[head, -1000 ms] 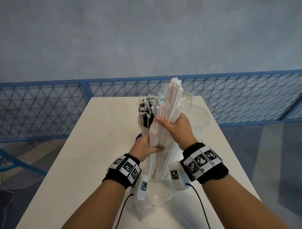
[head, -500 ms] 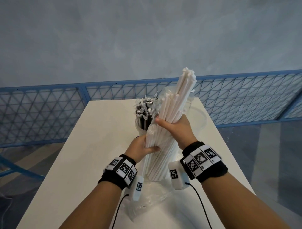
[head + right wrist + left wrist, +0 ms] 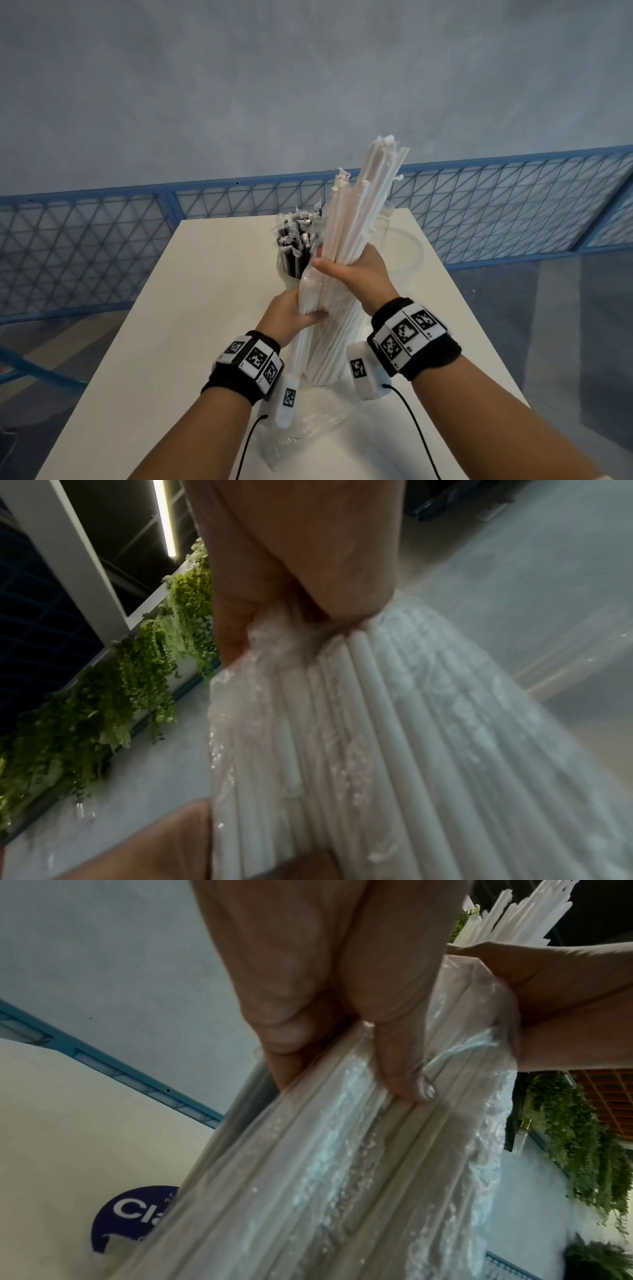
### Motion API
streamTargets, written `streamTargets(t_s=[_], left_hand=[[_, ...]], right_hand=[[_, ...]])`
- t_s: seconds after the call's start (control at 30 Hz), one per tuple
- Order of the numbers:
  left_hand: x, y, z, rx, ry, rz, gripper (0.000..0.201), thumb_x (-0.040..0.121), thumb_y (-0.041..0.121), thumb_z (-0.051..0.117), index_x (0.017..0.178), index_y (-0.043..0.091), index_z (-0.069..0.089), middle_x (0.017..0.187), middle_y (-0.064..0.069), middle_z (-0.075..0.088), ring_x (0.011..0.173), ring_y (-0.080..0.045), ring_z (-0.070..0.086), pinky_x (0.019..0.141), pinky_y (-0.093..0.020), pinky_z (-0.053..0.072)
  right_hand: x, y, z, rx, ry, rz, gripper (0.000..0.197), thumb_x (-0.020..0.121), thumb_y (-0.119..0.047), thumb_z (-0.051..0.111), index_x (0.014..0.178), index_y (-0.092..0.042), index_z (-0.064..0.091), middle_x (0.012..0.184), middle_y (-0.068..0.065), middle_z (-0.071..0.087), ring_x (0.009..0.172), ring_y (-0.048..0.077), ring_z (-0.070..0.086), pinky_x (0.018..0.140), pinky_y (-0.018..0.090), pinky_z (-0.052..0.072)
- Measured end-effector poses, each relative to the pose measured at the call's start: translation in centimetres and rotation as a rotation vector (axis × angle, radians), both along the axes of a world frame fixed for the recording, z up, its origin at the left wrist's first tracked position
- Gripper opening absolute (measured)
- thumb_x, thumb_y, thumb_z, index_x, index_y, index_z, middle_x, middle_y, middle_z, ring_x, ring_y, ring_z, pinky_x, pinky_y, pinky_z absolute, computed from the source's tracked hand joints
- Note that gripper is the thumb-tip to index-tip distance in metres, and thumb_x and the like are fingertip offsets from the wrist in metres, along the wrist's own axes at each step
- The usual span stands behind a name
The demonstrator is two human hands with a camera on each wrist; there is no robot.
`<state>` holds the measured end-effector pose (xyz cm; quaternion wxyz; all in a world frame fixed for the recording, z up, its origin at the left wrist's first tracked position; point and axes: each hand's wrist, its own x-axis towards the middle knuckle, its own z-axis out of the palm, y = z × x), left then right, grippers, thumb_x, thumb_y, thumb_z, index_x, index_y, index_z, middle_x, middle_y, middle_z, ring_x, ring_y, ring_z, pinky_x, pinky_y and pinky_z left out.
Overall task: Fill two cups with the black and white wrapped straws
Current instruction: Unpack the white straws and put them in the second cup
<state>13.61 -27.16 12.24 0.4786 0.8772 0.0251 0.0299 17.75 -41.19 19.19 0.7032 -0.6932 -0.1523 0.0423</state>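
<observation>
Overhead, both hands' fingers [image 3: 310,317] wrapped round white straws [image 3: 356,219]; left wrist alone shows purple sticker [image 3: 133,1218]

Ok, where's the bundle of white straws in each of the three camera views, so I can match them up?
Head: white straws at centre, leaning right, gripped by the right hand above the left hand.
Left wrist: from centre down to the bottom edge, inside clear plastic.
Right wrist: fanning from centre to lower right.
Shared landmark: the crinkled clear plastic bag around the straws.
</observation>
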Motion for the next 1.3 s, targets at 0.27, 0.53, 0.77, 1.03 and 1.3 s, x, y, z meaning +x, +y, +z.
streamTargets(t_s=[0.27, 0.53, 0.77, 1.03, 1.3], left_hand=[[-0.1, 0.5, -0.5, -0.004, 0.013, 0.049, 0.031, 0.074, 0.026, 0.075, 0.098, 0.009, 0.067, 0.097, -0.007, 0.071, 0.088, -0.020, 0.064, 0.076, -0.029, 0.048], [-0.2, -0.3, -0.6, -0.131, -0.019, 0.015, 0.026, 0.078, 0.021, 0.071, 0.101, 0.016, 0.062, 0.095, 0.003, 0.066, 0.086, -0.008, 0.061, 0.068, -0.004, 0.043], [0.0, -0.1, -0.7, -0.122, -0.061, 0.002, 0.027, 0.078, 0.019, 0.071, 0.103, 0.016, 0.061, 0.094, 0.006, 0.064, 0.084, -0.002, 0.058, 0.066, -0.001, 0.040], [0.0, 0.1, -1.2, -0.148, -0.037, 0.019, 0.034, 0.077, 0.026, 0.072, 0.107, 0.012, 0.062, 0.099, 0.000, 0.067, 0.088, -0.009, 0.062, 0.070, -0.009, 0.044], [-0.3, 0.9, -1.2, -0.176, 0.002, 0.055, 0.033, 0.076, 0.027, 0.072, 0.105, 0.014, 0.062, 0.099, 0.002, 0.067, 0.091, -0.011, 0.062, 0.073, -0.011, 0.045]], right_hand=[[0.7, 0.4, 2.0, 0.197, -0.009, -0.180, 0.014, 0.079, -0.010, 0.070, 0.090, -0.009, 0.063, 0.080, 0.003, 0.065, 0.077, 0.018, 0.065, 0.076, 0.034, 0.056], [1.0, 0.2, 1.8, 0.306, -0.011, -0.171, 0.050, 0.071, -0.014, 0.079, 0.114, -0.014, 0.054, 0.104, 0.007, 0.067, 0.096, 0.020, 0.067, 0.085, 0.034, 0.056], [0.7, 1.1, -0.1, 0.134, 0.095, -0.220, 0.036, 0.075, -0.013, 0.075, 0.107, -0.004, 0.063, 0.097, 0.014, 0.070, 0.091, 0.029, 0.068, 0.077, 0.039, 0.058], [1.8, 0.9, 1.9, 0.288, 0.090, -0.246, 0.035, 0.075, -0.010, 0.074, 0.105, 0.003, 0.062, 0.093, 0.014, 0.068, 0.088, 0.026, 0.066, 0.080, 0.039, 0.057], [3.7, -1.2, 5.3, 0.572, 0.164, -0.292, 0.011, 0.078, 0.002, 0.065, 0.081, -0.007, 0.061, 0.067, 0.004, 0.063, 0.060, 0.015, 0.061, 0.064, 0.026, 0.054]])
